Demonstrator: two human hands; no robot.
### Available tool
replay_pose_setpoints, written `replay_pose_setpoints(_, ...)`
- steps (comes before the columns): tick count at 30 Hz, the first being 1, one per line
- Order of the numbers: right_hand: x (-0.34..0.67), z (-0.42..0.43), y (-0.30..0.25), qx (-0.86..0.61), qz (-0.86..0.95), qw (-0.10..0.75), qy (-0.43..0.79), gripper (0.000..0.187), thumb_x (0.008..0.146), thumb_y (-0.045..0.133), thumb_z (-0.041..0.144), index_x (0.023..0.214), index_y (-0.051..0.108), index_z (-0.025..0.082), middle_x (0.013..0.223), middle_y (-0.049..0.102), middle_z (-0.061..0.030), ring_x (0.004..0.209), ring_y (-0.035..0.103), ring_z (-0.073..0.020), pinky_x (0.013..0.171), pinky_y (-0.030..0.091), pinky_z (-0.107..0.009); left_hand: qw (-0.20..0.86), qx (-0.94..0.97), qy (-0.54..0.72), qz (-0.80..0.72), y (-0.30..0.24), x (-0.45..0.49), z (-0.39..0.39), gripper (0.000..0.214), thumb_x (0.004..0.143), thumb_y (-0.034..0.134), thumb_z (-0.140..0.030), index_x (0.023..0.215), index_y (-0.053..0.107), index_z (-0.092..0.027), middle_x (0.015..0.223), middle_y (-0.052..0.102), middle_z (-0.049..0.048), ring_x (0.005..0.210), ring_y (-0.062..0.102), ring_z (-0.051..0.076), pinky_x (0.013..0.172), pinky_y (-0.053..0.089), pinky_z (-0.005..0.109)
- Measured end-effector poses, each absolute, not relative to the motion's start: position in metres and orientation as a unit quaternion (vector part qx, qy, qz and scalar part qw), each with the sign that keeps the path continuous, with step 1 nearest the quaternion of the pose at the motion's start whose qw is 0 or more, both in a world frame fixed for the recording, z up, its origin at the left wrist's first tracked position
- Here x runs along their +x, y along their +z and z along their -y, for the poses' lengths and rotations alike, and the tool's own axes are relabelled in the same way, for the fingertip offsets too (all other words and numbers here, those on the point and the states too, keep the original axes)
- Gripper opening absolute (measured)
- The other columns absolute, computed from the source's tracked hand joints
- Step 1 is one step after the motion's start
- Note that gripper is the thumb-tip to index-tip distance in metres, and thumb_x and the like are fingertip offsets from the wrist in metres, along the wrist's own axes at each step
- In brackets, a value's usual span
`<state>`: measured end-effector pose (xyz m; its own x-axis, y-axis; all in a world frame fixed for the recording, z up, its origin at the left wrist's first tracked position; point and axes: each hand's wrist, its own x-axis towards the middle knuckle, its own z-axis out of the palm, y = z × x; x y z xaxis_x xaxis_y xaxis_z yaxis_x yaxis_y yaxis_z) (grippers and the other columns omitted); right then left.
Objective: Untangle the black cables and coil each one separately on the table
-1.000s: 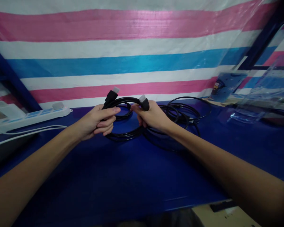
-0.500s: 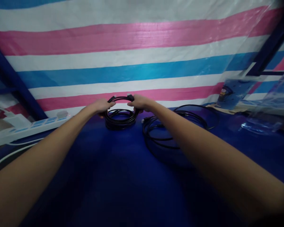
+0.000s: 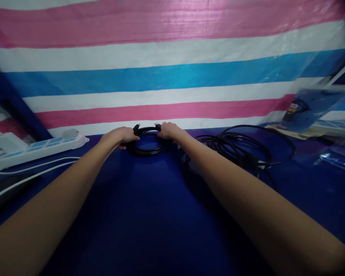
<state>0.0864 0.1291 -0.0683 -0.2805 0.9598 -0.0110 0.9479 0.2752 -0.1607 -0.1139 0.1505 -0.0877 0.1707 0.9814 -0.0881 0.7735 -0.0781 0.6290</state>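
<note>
A coiled black cable (image 3: 146,152) rests at the back of the blue table, in front of the striped sheet. My left hand (image 3: 125,135) is closed on the coil's left side, thumb over the loops. On the right side of the same coil, my right hand (image 3: 169,132) grips it with the fingers curled. Two black connector ends with pale tips stick up at the coil's far edge between my hands. Beyond my right forearm lies a looser heap of black cables (image 3: 241,147), partly hidden by that arm.
At the left stands a white power strip (image 3: 50,145) with plugs, and white cords (image 3: 34,176) run below it. Clear plastic packaging and a blue bag with a cartoon figure (image 3: 307,107) lie at the right. The striped sheet (image 3: 161,80) hangs behind the blue table (image 3: 149,214).
The coil between my hands has come down and now lies flat with the loops beneath it. The view has tilted downward and shows more of the cable heap at the right.
</note>
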Motion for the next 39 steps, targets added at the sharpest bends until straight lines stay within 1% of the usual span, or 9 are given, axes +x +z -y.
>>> replay_pose_setpoints(4,0.091,-0.122,-0.071,-0.574,0.816,0.047,0.051,0.046,0.086,0.057,0.027,0.125,0.056,0.004,0.11,0.064,-0.0242,0.093,0.064,-0.0302,0.075,0.05,-0.036,0.289,0.689,0.08,-0.66,-0.077,-0.107,-0.133,0.034,0.065,0.071,-0.039,0.044,0.054,-0.018,0.037,0.051,0.0097,0.032,0.046,0.02,0.041,0.037,0.03)
replay_pose_setpoints(8,0.093,-0.121,-0.075,-0.546,0.836,0.044,0.037,0.049,0.088,0.055,0.029,0.129,0.051,0.003,0.122,0.058,-0.0257,0.107,0.058,-0.0338,0.085,0.046,-0.04,0.273,0.657,0.036,-0.702,-0.068,-0.096,-0.11,0.044,0.062,0.072,-0.053,0.041,0.053,-0.019,0.034,0.049,0.0098,0.029,0.043,0.019,0.036,0.032,0.029)
replay_pose_setpoints(11,0.092,-0.12,-0.072,-0.546,0.836,0.032,0.045,0.052,0.087,0.054,0.033,0.127,0.051,0.001,0.12,0.058,-0.0272,0.106,0.058,-0.0356,0.083,0.046,-0.042,0.263,0.62,0.041,-0.738,-0.06,-0.09,-0.094,0.049,0.055,0.073,-0.064,0.043,0.054,-0.02,0.038,0.052,0.0115,0.032,0.046,0.024,0.036,0.034,0.032)
replay_pose_setpoints(14,0.095,-0.119,-0.064,-0.546,0.834,0.015,0.07,0.053,0.087,0.054,0.039,0.126,0.054,0.004,0.118,0.06,-0.0254,0.097,0.062,-0.0329,0.077,0.048,-0.04,0.277,0.622,0.013,-0.733,-0.052,-0.093,-0.089,0.052,0.062,0.067,-0.066,0.044,0.057,-0.018,0.043,0.056,0.016,0.034,0.049,0.026,0.035,0.036,0.034)
replay_pose_setpoints(18,0.105,-0.12,-0.057,-0.558,0.82,-0.015,0.125,0.054,0.085,0.053,0.049,0.12,0.058,0.008,0.102,0.066,-0.0207,0.067,0.064,-0.0237,0.059,0.049,-0.035,0.301,0.653,-0.005,-0.695,-0.045,-0.107,-0.096,0.058,0.068,0.061,-0.067,0.042,0.06,-0.015,0.048,0.058,0.0212,0.032,0.05,0.023,0.032,0.038,0.032)
replay_pose_setpoints(21,0.11,-0.123,-0.056,-0.574,0.804,-0.032,0.154,0.055,0.083,0.053,0.053,0.112,0.06,0.007,0.081,0.066,-0.0147,0.057,0.059,-0.0191,0.054,0.048,-0.032,0.305,0.671,-0.024,-0.675,-0.043,-0.116,-0.102,0.062,0.07,0.055,-0.07,0.044,0.063,-0.015,0.051,0.062,0.0214,0.037,0.055,0.022,0.035,0.043,0.03)
replay_pose_setpoints(26,0.11,-0.128,-0.052,-0.582,0.791,-0.065,0.18,0.053,0.082,0.054,0.057,0.095,0.062,0.006,0.065,0.06,-0.0086,0.052,0.056,-0.0167,0.054,0.048,-0.031,0.286,0.671,-0.069,-0.681,-0.041,-0.119,-0.104,0.061,0.076,0.051,-0.067,0.052,0.068,-0.013,0.063,0.067,0.0188,0.053,0.061,0.021,0.051,0.05,0.029)
replay_pose_setpoints(31,0.109,-0.126,-0.043,-0.603,0.771,-0.099,0.177,0.049,0.082,0.054,0.058,0.078,0.062,0.009,0.057,0.056,-0.0063,0.05,0.052,-0.0155,0.054,0.046,-0.032,0.294,0.653,-0.027,-0.698,-0.041,-0.122,-0.103,0.052,0.077,0.054,-0.064,0.059,0.064,-0.015,0.068,0.067,0.0133,0.051,0.058,0.018,0.051,0.047,0.029)
replay_pose_setpoints(39,0.108,-0.12,-0.039,-0.605,0.785,0.017,0.134,0.028,0.082,0.059,0.036,0.081,0.062,0.008,0.06,0.055,-0.0065,0.055,0.054,-0.0152,0.054,0.045,-0.029,0.284,0.679,0.009,-0.677,-0.038,-0.123,-0.103,0.041,0.074,0.062,-0.053,0.058,0.062,-0.015,0.066,0.063,0.0107,0.048,0.053,0.016,0.048,0.042,0.029)
